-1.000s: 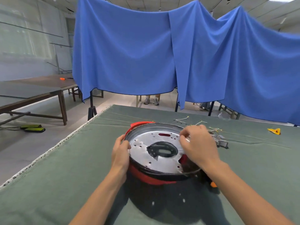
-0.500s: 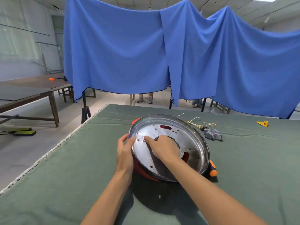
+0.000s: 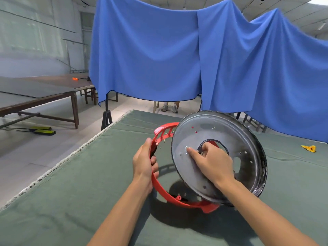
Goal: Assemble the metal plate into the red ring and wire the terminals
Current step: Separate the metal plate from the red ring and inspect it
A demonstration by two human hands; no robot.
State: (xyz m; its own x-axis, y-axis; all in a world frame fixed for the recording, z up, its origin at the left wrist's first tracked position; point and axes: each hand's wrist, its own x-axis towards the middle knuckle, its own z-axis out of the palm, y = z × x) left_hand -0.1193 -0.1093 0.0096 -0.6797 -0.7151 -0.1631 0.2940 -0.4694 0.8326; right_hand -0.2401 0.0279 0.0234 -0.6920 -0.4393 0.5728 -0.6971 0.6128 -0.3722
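The left hand [image 3: 144,161] has its grip closed round the left side of the red ring [image 3: 160,188], thumb on the outer face and fingers curled inside; the ring stands tilted above the green-covered worktop [image 3: 74,183], its near edge low. The right hand [image 3: 212,161] holds the metal plate [image 3: 227,134] through its central hole, fingers hooked over the hole's rim and the index finger stretched flat on the plate's face; the plate is lifted and steeply tilted, its lower edge close to the ring's near right part, though whether they touch there I cannot tell. A small yellow object [image 3: 309,148] lies far right on the worktop; a blue cloth [image 3: 150,55] hangs behind.
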